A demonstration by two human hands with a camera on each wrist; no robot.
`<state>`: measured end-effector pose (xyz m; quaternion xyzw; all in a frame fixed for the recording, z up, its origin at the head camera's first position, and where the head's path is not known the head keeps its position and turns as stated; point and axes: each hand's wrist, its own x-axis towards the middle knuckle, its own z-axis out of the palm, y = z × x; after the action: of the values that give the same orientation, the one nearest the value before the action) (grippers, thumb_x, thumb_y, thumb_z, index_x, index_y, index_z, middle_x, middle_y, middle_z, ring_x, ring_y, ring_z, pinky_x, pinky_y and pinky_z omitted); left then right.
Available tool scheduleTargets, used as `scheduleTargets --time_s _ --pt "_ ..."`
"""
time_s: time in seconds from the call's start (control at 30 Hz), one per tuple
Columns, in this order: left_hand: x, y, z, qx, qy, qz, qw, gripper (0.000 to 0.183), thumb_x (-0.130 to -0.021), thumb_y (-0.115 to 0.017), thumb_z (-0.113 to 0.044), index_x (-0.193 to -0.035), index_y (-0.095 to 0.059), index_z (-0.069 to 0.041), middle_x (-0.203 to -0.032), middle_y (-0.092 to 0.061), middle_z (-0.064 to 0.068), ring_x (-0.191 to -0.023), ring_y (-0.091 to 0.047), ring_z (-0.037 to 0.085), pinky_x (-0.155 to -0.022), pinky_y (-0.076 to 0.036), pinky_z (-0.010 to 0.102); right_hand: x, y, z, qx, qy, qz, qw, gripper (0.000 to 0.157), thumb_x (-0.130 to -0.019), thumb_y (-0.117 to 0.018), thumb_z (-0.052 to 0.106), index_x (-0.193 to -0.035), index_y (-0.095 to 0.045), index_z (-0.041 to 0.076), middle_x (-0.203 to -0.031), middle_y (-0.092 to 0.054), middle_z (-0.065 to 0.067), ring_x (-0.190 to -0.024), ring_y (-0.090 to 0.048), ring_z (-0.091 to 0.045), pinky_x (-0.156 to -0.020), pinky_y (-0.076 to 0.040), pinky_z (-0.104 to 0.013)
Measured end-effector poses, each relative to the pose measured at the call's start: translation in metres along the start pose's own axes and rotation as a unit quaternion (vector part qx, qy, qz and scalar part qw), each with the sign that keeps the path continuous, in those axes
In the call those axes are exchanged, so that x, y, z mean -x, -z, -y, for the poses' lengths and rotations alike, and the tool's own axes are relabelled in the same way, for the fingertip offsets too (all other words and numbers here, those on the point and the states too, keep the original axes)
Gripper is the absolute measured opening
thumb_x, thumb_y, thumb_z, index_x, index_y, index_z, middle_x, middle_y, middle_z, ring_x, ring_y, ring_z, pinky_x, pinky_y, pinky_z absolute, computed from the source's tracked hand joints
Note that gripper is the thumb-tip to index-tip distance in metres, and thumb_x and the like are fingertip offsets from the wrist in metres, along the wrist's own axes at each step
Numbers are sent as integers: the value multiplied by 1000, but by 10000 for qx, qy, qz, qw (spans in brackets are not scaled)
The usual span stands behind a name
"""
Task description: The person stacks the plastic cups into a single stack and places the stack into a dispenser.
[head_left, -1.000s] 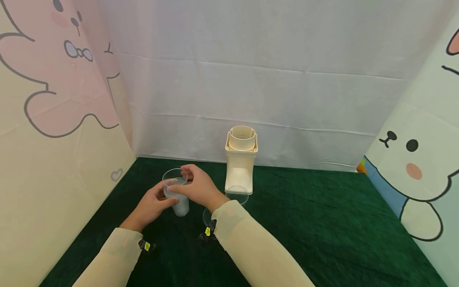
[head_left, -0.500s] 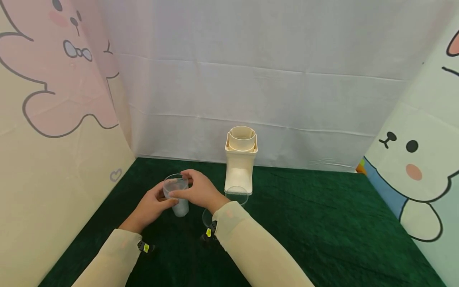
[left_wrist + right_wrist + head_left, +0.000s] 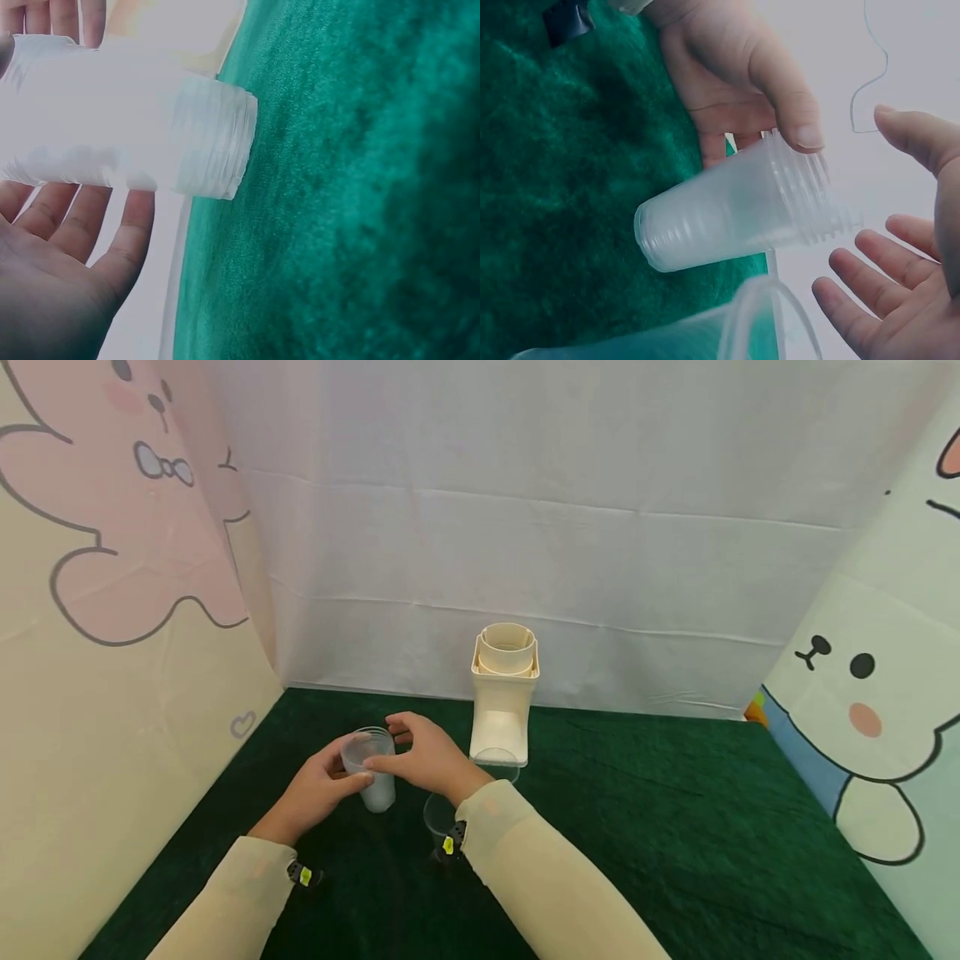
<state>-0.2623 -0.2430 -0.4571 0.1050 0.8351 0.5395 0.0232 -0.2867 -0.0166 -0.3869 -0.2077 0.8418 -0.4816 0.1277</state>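
Note:
A stack of nested clear plastic cups (image 3: 378,792) is held upright over the left part of the green cloth. My left hand (image 3: 313,792) grips it from the left, thumb in front and fingers behind. Several rims lie close together at its top in the right wrist view, where the stack (image 3: 705,210) tapers to its base. Beside those rims is my right hand (image 3: 429,758), fingers spread and holding nothing. Another clear cup (image 3: 438,814) stands by my right wrist, partly hidden by it. One more clear cup (image 3: 497,771) shows behind the right forearm.
At the back stands a cream plastic dispenser-like piece (image 3: 504,702) with a round open top, one clear cup in front of its foot. Green cloth (image 3: 675,810) covers the table. A white curtain (image 3: 600,585) hangs behind, and printed cloths flank both sides.
The upper cup has gone down into the stack, so its rim now sits close to the others. My right hand has let go and shifted slightly right; the left has stayed put.

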Motion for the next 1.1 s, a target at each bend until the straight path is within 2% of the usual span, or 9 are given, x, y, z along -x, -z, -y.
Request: scheduleTargets --time_s 0.37,0.6,0.77,1.1 --pt "1 3 -6 -197 44 5 9998 69 -101 -69 -33 -157 -37 -9 -145 -51 22 -125 -57 38 -102 -50 56 12 7 2 -169 -21 25 9999 71 -88 -81 45 -148 -52 21 -142 -58 4 -131 -55 -19 -101 -53 -41" --pt "0 2 -3 -173 127 -35 9998 71 -99 -71 -36 -157 -38 -12 -145 -51 19 -125 -56 38 -104 -48 58 25 14 1 -398 198 70 9990 72 -89 -82 43 -150 -50 20 -147 -55 1 -131 -55 -19 -108 -47 -41" --pt "0 2 0 -220 82 -41 9997 70 -99 -71 -36 -157 -39 -13 -144 -52 20 -126 -56 39 -104 -47 60 34 20 -2 -514 328 -15 9981 70 -89 -82 40 -149 -51 22 -145 -56 5 -131 -55 -18 -109 -46 -43" --pt "2 1 1 -170 50 -31 9998 69 -99 -72 -36 -156 -40 -15 -145 -52 18 -129 -54 40 -106 -44 63 62 33 -11 -793 522 -73 9955 69 -91 -81 37 -150 -49 22 -147 -55 1 -133 -52 -15 -111 -43 -41"
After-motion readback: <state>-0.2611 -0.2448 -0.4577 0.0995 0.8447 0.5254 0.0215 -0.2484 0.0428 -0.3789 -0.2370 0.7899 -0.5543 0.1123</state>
